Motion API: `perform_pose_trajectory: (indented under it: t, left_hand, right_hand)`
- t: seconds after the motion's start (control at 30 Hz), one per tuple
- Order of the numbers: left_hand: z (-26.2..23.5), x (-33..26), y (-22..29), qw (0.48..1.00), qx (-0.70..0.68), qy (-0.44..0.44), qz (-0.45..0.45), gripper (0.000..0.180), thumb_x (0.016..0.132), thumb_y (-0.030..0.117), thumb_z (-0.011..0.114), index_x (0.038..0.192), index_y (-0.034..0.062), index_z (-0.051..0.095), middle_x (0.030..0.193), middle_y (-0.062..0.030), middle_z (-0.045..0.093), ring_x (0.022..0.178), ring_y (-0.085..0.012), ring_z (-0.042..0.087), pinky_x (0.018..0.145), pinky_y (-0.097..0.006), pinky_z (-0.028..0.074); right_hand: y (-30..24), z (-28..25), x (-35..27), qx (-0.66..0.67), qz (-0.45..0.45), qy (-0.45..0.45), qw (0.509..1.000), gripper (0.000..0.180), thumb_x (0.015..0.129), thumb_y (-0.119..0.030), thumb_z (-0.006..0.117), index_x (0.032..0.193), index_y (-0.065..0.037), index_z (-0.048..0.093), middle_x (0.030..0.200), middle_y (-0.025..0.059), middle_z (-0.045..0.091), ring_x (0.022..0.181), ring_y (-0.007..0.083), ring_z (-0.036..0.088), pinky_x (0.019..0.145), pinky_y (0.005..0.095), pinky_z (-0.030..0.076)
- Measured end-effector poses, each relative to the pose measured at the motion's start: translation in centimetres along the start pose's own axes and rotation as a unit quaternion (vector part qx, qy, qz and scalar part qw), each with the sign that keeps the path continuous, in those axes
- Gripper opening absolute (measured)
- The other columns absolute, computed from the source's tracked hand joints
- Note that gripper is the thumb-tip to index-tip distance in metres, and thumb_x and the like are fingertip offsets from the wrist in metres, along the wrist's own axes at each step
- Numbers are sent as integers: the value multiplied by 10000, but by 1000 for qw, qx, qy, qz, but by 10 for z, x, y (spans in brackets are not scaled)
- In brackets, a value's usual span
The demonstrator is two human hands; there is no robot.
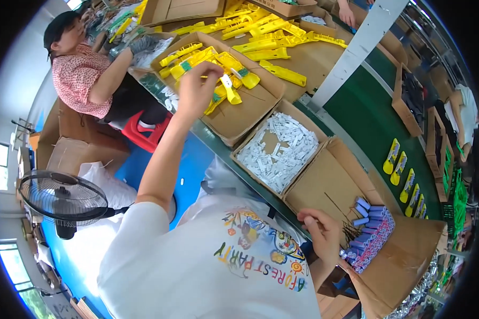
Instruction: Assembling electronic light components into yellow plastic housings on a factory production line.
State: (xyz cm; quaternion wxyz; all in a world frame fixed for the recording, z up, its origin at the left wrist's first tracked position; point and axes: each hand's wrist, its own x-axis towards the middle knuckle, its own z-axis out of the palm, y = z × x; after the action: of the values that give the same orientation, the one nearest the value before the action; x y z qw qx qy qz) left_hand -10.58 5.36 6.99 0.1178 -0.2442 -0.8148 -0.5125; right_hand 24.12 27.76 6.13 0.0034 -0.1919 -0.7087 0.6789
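My left hand (197, 89) is over a cardboard box (239, 119) of yellow plastic parts, some with small green boards. Its fingers are bent into a pinch at the end of a yellow plastic part with a white strip (230, 91); the exact grip is partly hidden. Lower right, my right hand (323, 234) is at the near edge of another cardboard box (324, 186), thumb apart from loosely curled fingers, nothing visible in it. Beside it are stacked purple cylindrical cells (375, 228), a few lying loose on top.
A box of small white pieces (282, 151) stands between those two boxes. Yellow parts (266, 40) are heaped beyond. A pale metal post (351, 53) rises beside a green conveyor (351, 109) with several yellow pieces (401, 167). A co-worker (85, 74) sits at left, near a black fan (64, 196).
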Motion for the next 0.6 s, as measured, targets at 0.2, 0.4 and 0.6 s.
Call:
perform_pose_trajectory:
  t: [0.2,0.4,0.6]
  left_hand:
    - [43,26,-33,909,381,-80,-147,436,829,258,612,1095,-73,517,903,-223,667,897,-339,660,764,-397,524]
    - [44,7,-43,912,340,-50,-222,648,790,352,653,1190,-105,429,946,-268,644,892,-390,643,802,-428,513]
    - [33,-45,37,767,-485,-175,-383,396,888,110,529,1260,8,440,1156,-141,571,1013,-271,605,869,-375,514]
  right_hand:
    - [9,13,9,-99,-42,-35,994,187,918,-90,574,1059,8,649,938,82,660,849,125,618,714,236,478]
    - [9,17,12,-96,-14,-8,995,191,911,-105,591,1056,4,652,891,68,661,778,111,604,685,225,469]
    - [10,24,43,-81,-11,62,995,200,922,-132,590,1071,-15,656,983,47,658,875,131,605,750,242,486]
